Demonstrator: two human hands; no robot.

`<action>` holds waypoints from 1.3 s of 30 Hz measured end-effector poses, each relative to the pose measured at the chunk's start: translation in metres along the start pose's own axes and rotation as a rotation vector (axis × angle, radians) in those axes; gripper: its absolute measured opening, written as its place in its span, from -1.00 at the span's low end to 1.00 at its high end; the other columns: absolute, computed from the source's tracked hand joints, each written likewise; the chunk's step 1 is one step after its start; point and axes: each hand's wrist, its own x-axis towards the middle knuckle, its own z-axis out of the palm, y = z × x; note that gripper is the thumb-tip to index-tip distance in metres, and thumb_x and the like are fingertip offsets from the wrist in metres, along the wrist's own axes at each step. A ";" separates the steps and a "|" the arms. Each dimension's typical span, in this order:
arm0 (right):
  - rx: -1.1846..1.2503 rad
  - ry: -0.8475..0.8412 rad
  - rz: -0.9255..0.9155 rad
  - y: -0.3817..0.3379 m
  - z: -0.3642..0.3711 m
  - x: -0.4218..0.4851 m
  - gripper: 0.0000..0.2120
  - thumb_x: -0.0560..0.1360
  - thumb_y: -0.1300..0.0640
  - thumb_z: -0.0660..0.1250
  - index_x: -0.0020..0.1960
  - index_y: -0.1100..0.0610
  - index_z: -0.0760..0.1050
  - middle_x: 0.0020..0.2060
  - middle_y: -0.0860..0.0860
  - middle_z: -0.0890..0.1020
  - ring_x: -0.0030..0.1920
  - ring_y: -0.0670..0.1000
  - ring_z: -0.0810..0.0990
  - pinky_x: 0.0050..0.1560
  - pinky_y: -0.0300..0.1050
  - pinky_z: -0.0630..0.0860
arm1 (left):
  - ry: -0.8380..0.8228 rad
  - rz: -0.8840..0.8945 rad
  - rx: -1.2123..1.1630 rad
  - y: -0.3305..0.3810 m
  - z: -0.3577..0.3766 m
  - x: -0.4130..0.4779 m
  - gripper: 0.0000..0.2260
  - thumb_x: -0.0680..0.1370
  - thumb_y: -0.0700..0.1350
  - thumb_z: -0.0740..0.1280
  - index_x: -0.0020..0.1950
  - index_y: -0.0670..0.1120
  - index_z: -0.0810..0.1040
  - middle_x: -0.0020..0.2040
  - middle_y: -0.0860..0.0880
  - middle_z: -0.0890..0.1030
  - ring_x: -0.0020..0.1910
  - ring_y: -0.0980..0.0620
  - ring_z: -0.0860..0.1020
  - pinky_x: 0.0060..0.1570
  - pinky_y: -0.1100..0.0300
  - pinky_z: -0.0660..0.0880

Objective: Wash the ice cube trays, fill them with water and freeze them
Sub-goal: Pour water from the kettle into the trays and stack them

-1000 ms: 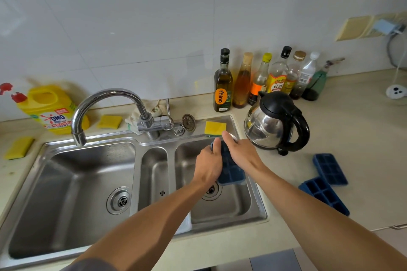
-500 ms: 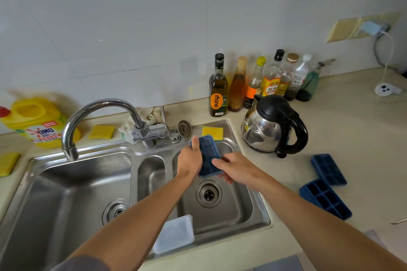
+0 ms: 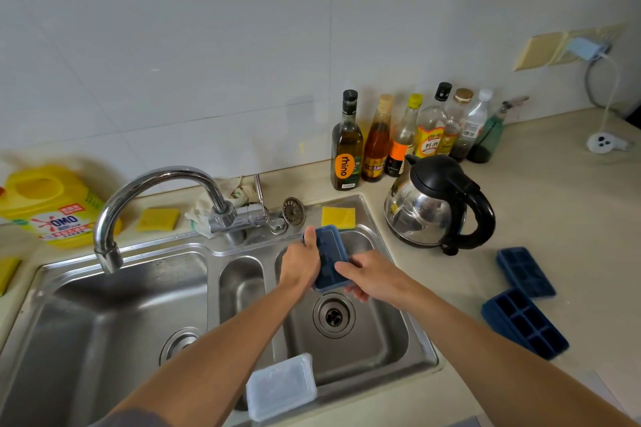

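Observation:
A dark blue ice cube tray (image 3: 329, 255) with a clear lid on it is held over the right sink basin (image 3: 385, 340). My left hand (image 3: 300, 265) grips its left edge, thumb up along the side. My right hand (image 3: 373, 276) holds its lower right end, fingers curled under it. Two more blue ice cube trays lie on the counter at the right, one farther back (image 3: 525, 270) and one nearer (image 3: 523, 321). A clear plastic lid (image 3: 281, 386) rests on the front rim of the sink. The chrome tap (image 3: 152, 198) points over the left basin, with no water running.
A steel kettle (image 3: 438, 203) with a black handle stands right of the sink. Several bottles (image 3: 404, 137) line the wall. Yellow sponges (image 3: 338, 217) (image 3: 157, 218) and a yellow detergent jug (image 3: 48, 206) sit along the back. The left basin (image 3: 104, 322) holds nothing.
Both hands lifted the tray up and back toward the tap side of the right basin; my right hand moved from the tray's top to its lower right end.

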 end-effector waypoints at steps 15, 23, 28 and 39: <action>0.085 -0.010 -0.031 0.081 -0.088 -0.060 -0.71 0.65 0.00 0.26 -0.01 0.23 0.59 -0.25 0.07 0.68 -0.37 -0.09 0.59 -0.31 -0.21 0.55 | 0.037 0.029 -0.024 0.050 0.105 -0.070 -0.52 0.64 0.25 0.17 0.21 -0.15 0.56 0.05 -0.13 0.67 0.00 -0.08 0.65 -0.01 0.07 0.60; 0.079 -0.025 -0.004 0.157 -0.187 -0.109 -0.71 0.64 -0.05 0.27 0.00 0.15 0.61 -0.23 0.02 0.73 -0.36 -0.11 0.63 -0.31 -0.26 0.55 | 0.031 -0.034 -0.086 0.099 0.222 -0.119 -0.51 0.63 0.26 0.20 0.17 -0.16 0.57 -0.08 -0.08 0.65 -0.19 -0.01 0.64 -0.52 0.28 0.48; 0.125 0.027 0.063 0.193 -0.240 -0.123 -0.66 0.64 -0.08 0.29 0.02 0.20 0.64 -0.26 0.04 0.72 -0.33 -0.04 0.64 -0.30 -0.19 0.55 | -0.092 -0.120 -0.227 0.127 0.275 -0.131 -0.59 0.59 0.28 0.29 0.18 -0.05 0.52 0.00 -0.06 0.63 -0.08 -0.04 0.65 -0.44 0.18 0.59; 0.315 0.240 0.215 0.254 -0.284 -0.094 -0.70 0.67 0.09 0.30 -0.17 0.24 0.58 -0.35 0.12 0.56 -0.48 0.06 0.46 -0.40 -0.08 0.43 | -0.278 0.003 0.102 0.148 0.328 -0.100 -0.91 0.61 -0.09 0.33 -0.02 -0.10 0.58 -0.16 -0.08 0.65 -0.27 0.05 0.59 -0.26 0.21 0.56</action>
